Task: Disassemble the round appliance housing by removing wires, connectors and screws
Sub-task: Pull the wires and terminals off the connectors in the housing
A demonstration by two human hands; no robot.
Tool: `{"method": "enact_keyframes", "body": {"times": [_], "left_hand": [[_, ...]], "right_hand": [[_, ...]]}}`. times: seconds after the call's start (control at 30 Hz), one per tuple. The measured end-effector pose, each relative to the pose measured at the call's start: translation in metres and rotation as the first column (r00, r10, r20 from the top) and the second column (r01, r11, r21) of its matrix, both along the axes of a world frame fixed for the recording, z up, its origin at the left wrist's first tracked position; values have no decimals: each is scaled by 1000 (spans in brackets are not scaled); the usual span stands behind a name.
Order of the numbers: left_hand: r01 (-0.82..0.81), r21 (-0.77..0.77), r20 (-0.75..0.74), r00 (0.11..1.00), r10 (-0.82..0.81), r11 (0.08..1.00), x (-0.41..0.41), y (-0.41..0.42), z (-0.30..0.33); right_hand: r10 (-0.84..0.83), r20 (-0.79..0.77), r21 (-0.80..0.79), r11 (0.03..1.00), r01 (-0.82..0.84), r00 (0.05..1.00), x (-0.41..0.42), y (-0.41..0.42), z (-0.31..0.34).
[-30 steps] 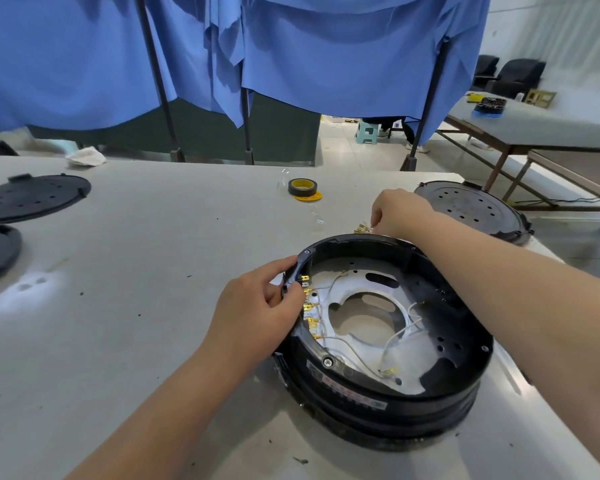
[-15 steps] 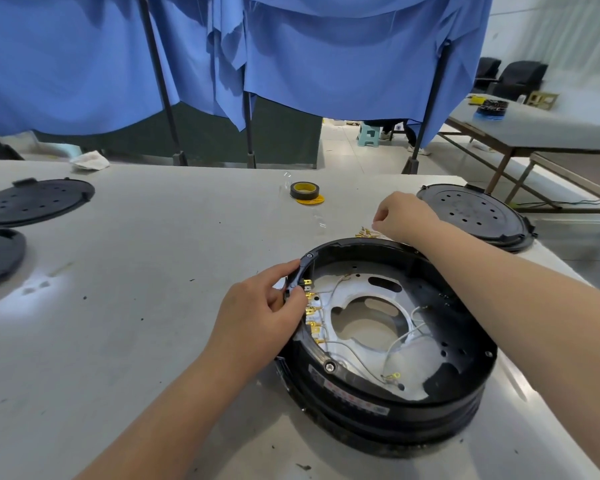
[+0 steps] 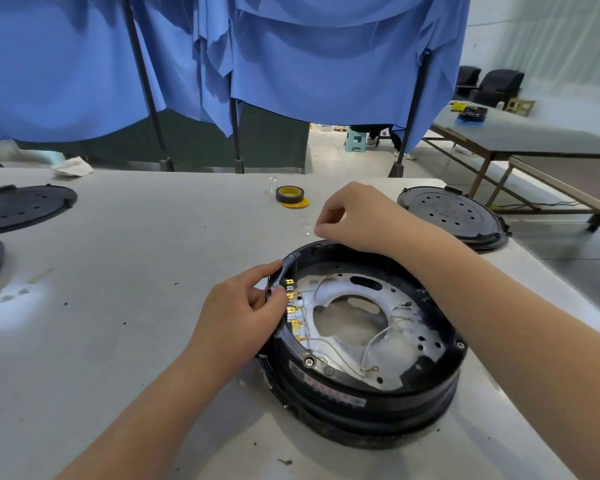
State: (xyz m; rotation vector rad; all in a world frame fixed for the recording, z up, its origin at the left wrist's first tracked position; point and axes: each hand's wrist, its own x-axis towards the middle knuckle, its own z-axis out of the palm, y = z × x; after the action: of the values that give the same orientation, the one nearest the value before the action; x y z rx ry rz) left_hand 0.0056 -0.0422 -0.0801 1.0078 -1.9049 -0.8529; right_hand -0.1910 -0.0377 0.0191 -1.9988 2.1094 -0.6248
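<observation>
The round black housing (image 3: pixel 378 400) lies open side up on the grey table (image 3: pixel 118 289). Inside are a silver plate, thin white wires (image 3: pixel 371 344) and a row of brass connectors (image 3: pixel 293 308) along the left wall. A screw (image 3: pixel 308 361) sits on the near rim. My left hand (image 3: pixel 239 317) grips the housing's left rim beside the connectors, thumb on the inside. My right hand (image 3: pixel 357 216) hovers over the far rim with its fingers curled and thumb against forefinger; nothing shows between them.
A roll of black and yellow tape (image 3: pixel 289 195) lies behind the housing. A black perforated lid (image 3: pixel 451 213) rests at the right table edge, and two more black lids (image 3: pixel 21 206) lie at the far left. Blue curtains hang behind the table.
My right hand has risen from the table behind the housing and shifted left above the far rim. My left hand has kept its grip on the left rim.
</observation>
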Motion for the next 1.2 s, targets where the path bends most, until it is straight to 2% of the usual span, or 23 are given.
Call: {"method": "enact_keyframes", "body": {"times": [0.23,0.37,0.6,0.7,0.9,1.2], "left_hand": [[34,10,-31,999,-34,999,1,2,4],[65,-13,-44,997,-65,998,1,3,5],[62,-9,-61,996,-62,998,-1,4,4],[51,-6,-53,997,-51,999,-1,4,4],[35,-18,-25,999,-35,999,0,5,5],[23,-41,28,999,-22,999,0,4,6]], "right_hand": [[118,85,86,988,-125,989,28,31,-9],[147,43,115,982,-151,988,29,34,-27],[163,64,63,984,-167,985,21,30,-41],[188,126,81,977,-199,974,23,29,-46],[235,137,91,964,-248,962,28,28,-52],[200,242,80,971,-225,949,30,23,-57]]}}
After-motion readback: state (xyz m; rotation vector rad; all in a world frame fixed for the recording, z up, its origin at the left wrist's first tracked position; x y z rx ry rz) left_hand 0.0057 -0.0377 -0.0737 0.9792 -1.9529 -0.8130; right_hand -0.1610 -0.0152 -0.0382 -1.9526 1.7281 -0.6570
